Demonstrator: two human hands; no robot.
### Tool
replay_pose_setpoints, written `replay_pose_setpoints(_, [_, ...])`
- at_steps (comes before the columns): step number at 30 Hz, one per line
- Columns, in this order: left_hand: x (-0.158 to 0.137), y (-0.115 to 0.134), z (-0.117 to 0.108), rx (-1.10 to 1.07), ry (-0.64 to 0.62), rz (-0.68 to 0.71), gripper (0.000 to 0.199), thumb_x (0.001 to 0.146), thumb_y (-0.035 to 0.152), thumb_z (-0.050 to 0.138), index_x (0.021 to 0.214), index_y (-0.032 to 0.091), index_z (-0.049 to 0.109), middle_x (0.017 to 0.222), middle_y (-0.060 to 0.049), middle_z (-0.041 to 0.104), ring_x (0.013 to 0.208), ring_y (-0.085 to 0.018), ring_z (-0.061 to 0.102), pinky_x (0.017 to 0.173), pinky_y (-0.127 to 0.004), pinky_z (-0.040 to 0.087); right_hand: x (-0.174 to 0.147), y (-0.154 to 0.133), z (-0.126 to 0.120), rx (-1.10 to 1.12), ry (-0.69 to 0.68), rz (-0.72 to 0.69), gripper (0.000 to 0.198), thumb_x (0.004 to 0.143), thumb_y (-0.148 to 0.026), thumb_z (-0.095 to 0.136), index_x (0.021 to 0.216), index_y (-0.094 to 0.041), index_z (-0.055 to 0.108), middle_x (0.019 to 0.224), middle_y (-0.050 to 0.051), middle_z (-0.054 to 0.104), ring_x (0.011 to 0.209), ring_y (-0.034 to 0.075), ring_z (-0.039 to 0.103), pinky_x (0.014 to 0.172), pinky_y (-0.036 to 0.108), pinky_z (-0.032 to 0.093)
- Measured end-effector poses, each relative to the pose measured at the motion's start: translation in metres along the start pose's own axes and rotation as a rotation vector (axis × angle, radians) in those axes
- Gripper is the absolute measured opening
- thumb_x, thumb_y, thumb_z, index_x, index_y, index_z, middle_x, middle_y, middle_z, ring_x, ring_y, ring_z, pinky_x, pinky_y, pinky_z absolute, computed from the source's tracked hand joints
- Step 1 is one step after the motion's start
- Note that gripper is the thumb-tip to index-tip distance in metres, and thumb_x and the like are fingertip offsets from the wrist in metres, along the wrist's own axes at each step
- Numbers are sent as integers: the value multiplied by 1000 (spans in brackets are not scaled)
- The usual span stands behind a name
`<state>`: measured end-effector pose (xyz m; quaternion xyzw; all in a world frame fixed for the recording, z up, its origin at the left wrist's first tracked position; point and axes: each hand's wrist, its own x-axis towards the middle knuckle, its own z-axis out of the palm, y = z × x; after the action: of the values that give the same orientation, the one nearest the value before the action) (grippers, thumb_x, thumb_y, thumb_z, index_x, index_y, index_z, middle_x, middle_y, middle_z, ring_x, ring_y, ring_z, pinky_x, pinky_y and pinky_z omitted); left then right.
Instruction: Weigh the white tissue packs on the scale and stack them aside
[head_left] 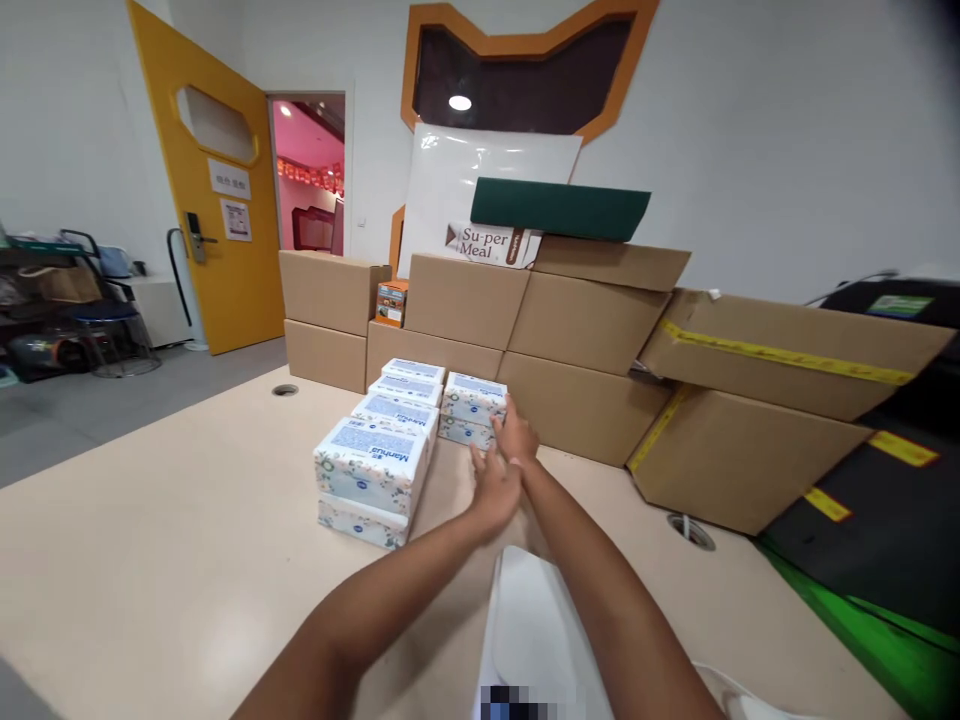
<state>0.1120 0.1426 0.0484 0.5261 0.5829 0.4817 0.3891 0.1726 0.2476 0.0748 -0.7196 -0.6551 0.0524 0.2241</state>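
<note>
A short stack of two floral-printed tissue packs [474, 400] stands on the table against the cardboard boxes. My right hand [517, 432] rests at the right side of this stack, its fingers stretched along the packs. Just below it, my left hand [495, 490] reaches toward the front lower corner with fingers apart; whether it touches the pack is unclear. To the left runs a row of more tissue packs [369, 450], stacked two high at the near end, with blue "Manhua" print on top.
Brown cardboard boxes [450, 300] line the table's back edge, and an open-flapped box [742, 450] stands at the right. A white object [536, 610] lies under my forearms. Cable holes [691, 532] pierce the table [187, 520]. A yellow door [214, 190] stands ajar behind.
</note>
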Motion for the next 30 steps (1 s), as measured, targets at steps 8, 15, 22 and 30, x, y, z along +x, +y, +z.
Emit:
replay_pose_setpoints(8, [-136, -64, -125, 275, -790, 322, 89, 101, 62, 63, 171, 16, 32, 187, -22, 9, 174, -43, -8, 138, -69, 24, 4, 1, -3, -80, 9, -35, 63, 110, -35, 52, 171, -20, 40, 142, 22, 75, 129, 34, 73, 108, 46, 53])
replay_pose_setpoints(15, [-139, -108, -143, 195, -632, 496, 56, 108, 44, 55, 157, 22, 41, 184, -25, 16, 174, -41, 21, 132, -65, 40, -7, -17, -24, -95, 142, -124, 68, 107, -35, 55, 170, -14, 38, 175, 30, 40, 153, 43, 53, 120, 58, 45])
replay_pose_setpoints(22, [-103, -37, -194, 341, -78, 1331, 67, 103, 27, 56, 164, 39, 30, 183, -15, 27, 160, -34, 50, 125, -57, 52, -70, -25, -49, 54, 108, -372, 61, 109, -45, 41, 162, -17, 50, 162, 20, 61, 147, 33, 61, 119, 51, 52])
replay_pose_setpoints(30, [-53, 60, -325, 589, 15, 229, 80, 106, 74, 35, 162, 20, 51, 176, -18, 46, 166, -40, 41, 129, -59, 45, -178, -15, -46, 165, -493, -464, 90, 96, -59, 62, 172, -16, 41, 169, 19, 55, 156, 40, 54, 126, 61, 46])
